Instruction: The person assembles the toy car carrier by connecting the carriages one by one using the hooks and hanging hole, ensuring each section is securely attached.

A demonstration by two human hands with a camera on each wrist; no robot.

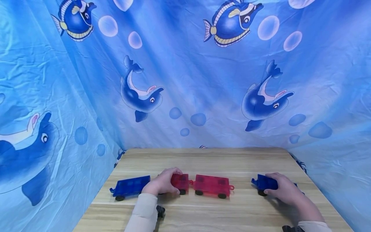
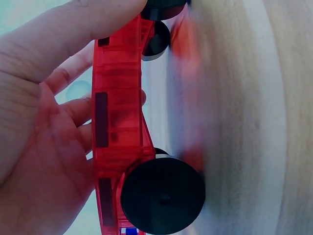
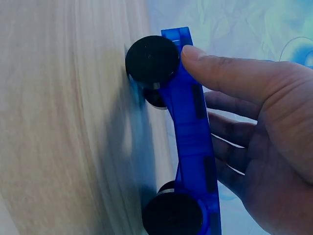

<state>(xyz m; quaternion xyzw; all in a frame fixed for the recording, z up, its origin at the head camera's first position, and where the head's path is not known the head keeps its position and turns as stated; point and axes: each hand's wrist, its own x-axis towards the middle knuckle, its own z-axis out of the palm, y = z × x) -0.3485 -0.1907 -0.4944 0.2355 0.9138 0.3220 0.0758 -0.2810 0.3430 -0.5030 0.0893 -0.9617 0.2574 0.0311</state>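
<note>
My left hand [image 1: 163,183] grips a red see-through toy train car [image 1: 183,181], thumb on the near side and fingers behind, as the left wrist view also shows with the red car [image 2: 117,122]. A second red train car [image 1: 211,183] stands to its right, their hook and loop meeting between them. Left of that hand is a blue train car [image 1: 131,186] on black wheels. Over on the right, my right hand [image 1: 282,188] holds another blue train car [image 1: 266,182] between thumb and fingers; its body [image 3: 193,132] and wheels show in the right wrist view.
Everything stands on a light wood-grain table [image 1: 208,214]. A blue cloth [image 1: 185,80] printed with dolphins and fish hangs behind and at the sides. Bare tabletop separates the second red car's loop from the blue car at right.
</note>
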